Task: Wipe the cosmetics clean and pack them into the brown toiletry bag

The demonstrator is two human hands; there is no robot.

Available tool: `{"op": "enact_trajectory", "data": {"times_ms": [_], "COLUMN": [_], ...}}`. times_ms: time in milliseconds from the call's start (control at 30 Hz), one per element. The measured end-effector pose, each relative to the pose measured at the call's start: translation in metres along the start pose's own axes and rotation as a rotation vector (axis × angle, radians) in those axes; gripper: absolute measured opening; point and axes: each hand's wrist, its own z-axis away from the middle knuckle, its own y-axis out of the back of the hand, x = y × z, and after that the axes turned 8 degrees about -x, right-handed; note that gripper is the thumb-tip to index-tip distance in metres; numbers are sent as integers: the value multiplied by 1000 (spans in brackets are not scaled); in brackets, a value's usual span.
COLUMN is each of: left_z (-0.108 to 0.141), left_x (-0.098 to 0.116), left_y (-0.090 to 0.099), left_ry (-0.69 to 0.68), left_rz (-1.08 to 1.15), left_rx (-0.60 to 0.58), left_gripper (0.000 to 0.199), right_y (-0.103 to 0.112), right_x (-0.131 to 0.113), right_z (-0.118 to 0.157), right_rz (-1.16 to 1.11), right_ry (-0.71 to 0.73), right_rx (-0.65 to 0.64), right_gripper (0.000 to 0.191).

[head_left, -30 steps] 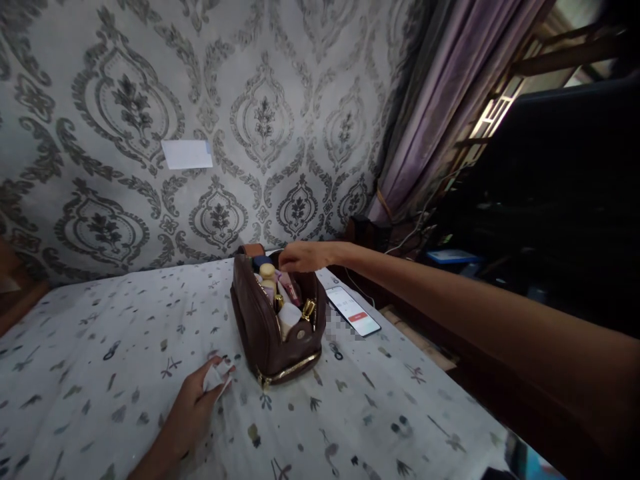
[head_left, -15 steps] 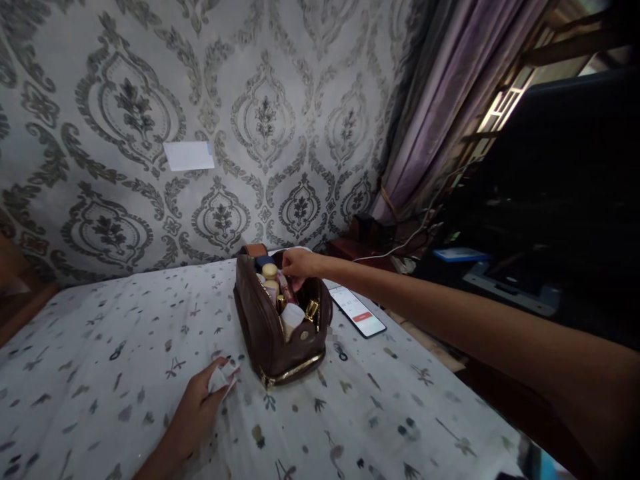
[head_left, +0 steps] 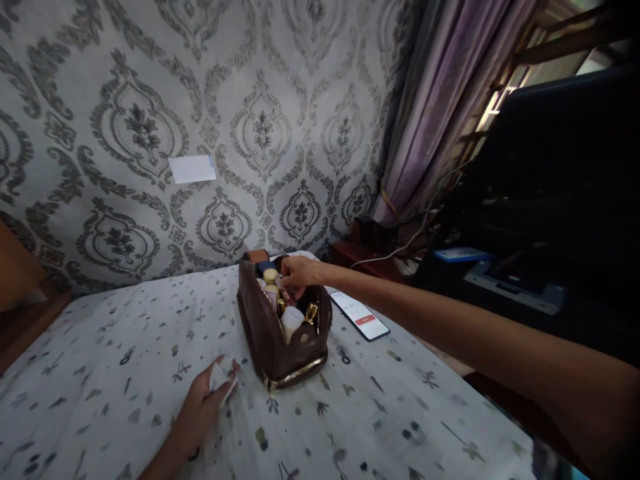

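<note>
A dark brown leather toiletry bag [head_left: 257, 340] stands unzipped on the patterned cloth, with several small items packed inside. Among them I see a white-capped container [head_left: 292, 323], a round cream-yellow cap [head_left: 271, 275], a dark blue item [head_left: 266, 266] and a gold-coloured piece [head_left: 311, 313]. My right hand [head_left: 299, 272] reaches into the bag's opening with curled fingers, beside a slim pinkish tube [head_left: 285, 292]; whatever is in its grasp is hidden. On the near left, my left hand [head_left: 203, 397] is closed on a crumpled white tissue [head_left: 221, 375], just above the cloth.
A lit phone [head_left: 361, 315] lies right of the bag. Behind are a patterned wall with a white card [head_left: 193, 169] and a purple curtain [head_left: 425, 127]. A dark screen-like panel [head_left: 555, 180] and a thin white cable [head_left: 395, 251] are to the right.
My right hand has dipped slightly lower into the bag. The view has shifted a little. My left hand keeps the tissue in about the same place.
</note>
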Motion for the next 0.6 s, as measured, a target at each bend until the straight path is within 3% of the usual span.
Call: {"op": "enact_trajectory", "data": {"times_ms": [100,167,267,367,500,600], "left_z": [-3,-6,-10,-10,-2,2], "left_x": [14,23,33,37,37,35], "left_y": [10,26,67,114,155,160], "left_ry": [50,114,166,199,215,182], "left_rz": [-17,-66,-253,-534,-662,-576], "left_rx": [21,44,135,308,434,433], "left_gripper": [65,77,83,85,77,73], "right_y": [2,7,18,20,1,-19], "right_x": [6,12,28,51,82,92], "right_z": [2,5,13,20,19,12], "right_rz": [-23,-48,-110,-227,-520,-666], "right_ry": [55,107,213,287,307,284], "right_rx": [51,131,338,533,562,515], "right_gripper": [8,6,2,15,38,48]}}
